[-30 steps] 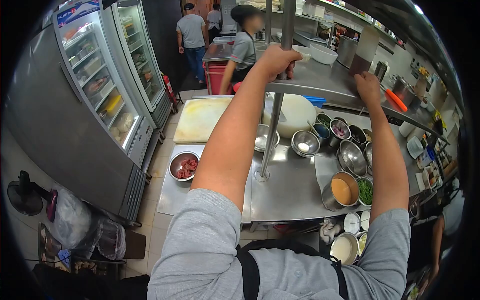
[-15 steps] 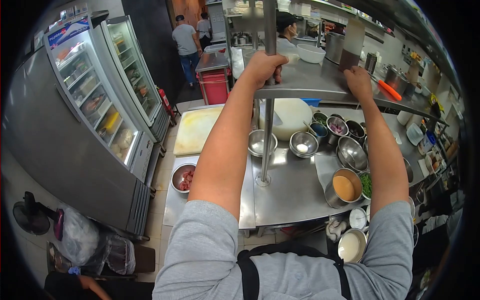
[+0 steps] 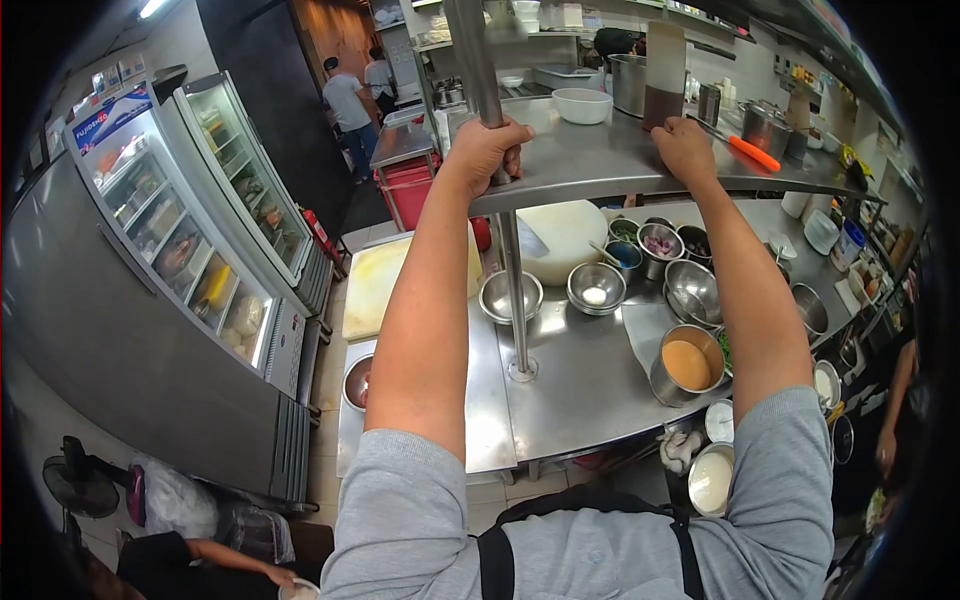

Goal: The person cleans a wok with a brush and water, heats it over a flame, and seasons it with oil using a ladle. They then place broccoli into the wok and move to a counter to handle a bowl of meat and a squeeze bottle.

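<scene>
Left hand (image 3: 487,155) grips metal pole (image 3: 474,60), axis upright

Silver-grey post (image 3: 482,80) and shelf (image 3: 570,158)

Your steel shelf (image 3: 570,152) and counter (image 3: 570,400)
You have a white bowl (image 3: 582,106) and bottle (image 3: 664,75) on the shelf, metal bowls (image 3: 597,285) and a pot (image 3: 680,396) on the counter.

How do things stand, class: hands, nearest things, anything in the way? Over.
Left hand wrapped around metal post. Right hand curled at shelf edge, near bottle. Left forearm partly blocks view of leftmost steel bowl.
</scene>
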### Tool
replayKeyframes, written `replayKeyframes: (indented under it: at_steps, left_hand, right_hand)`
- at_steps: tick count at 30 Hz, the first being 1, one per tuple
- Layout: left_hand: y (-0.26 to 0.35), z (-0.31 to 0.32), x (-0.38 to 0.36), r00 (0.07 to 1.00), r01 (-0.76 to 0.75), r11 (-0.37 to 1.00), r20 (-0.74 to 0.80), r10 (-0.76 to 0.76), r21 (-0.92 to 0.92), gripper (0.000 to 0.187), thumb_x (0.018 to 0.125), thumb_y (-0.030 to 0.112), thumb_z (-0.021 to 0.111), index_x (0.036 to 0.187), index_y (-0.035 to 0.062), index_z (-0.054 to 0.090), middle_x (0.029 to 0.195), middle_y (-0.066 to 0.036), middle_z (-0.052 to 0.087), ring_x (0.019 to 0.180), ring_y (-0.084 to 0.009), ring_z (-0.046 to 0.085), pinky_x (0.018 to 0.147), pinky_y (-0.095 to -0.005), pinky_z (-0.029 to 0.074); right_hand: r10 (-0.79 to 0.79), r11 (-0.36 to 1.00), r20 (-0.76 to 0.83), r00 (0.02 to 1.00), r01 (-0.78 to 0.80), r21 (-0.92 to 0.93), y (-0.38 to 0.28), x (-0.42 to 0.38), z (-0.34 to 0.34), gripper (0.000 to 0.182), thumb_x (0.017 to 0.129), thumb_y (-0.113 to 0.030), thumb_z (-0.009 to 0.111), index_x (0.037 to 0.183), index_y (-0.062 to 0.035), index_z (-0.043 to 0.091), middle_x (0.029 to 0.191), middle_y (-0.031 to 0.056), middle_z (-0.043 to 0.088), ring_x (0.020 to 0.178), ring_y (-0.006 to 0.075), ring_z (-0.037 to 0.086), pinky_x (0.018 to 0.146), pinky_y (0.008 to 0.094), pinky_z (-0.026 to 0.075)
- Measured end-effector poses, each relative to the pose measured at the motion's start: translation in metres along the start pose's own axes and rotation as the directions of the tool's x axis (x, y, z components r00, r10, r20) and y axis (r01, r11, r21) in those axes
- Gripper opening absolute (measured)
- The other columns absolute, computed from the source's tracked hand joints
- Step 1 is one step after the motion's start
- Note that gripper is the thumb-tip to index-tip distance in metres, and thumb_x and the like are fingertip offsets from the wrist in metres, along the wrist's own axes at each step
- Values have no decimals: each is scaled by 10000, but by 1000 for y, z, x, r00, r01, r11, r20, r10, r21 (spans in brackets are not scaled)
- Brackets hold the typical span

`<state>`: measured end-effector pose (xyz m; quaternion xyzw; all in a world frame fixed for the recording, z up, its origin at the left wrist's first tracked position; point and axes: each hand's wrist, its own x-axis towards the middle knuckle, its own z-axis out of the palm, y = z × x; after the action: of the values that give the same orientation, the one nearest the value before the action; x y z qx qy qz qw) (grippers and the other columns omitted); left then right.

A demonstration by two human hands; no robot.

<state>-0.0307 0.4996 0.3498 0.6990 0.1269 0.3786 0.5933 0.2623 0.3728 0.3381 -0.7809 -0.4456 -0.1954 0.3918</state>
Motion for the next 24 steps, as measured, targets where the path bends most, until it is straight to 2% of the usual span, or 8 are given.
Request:
replayKeyframes:
  at_steps: [7, 12, 24]
  left_hand:
    - [1, 1, -1, 1000, -10, 1000, -13, 10, -18, 187, 780, 140, 694, 747, 66, 526, 554, -19, 457, 449, -147, 485, 517, -335, 461]
    - [-1, -1, 1, 1000, -7, 1000, 0, 7, -24, 190, 781, 142, 695, 742, 64, 526, 549, -19, 458, 446, -151, 491, 507, -334, 459]
    - [-1, 0, 0, 1000, -14, 1000, -9, 14, -28, 185, 783, 133, 693, 741, 56, 530, 558, -25, 466, 454, -158, 498, 508, -332, 462]
  right_hand:
    - [-25, 1000, -6, 1000, 25, -13, 3, 4, 4, 307, 801, -313, 506, 846, -30, 615, 932, 199, 628, 906, 379, 595, 797, 470, 463]
    - [36, 999, 24, 999, -37, 4, -2, 1, -1, 300, 793, -303, 517, 836, -23, 616, 928, 201, 632, 913, 377, 600, 806, 463, 467]
    - [8, 1000, 27, 1000, -8, 3, 0, 3, 0, 301, 784, -301, 519, 822, -16, 610, 896, 207, 633, 892, 380, 600, 797, 464, 466]
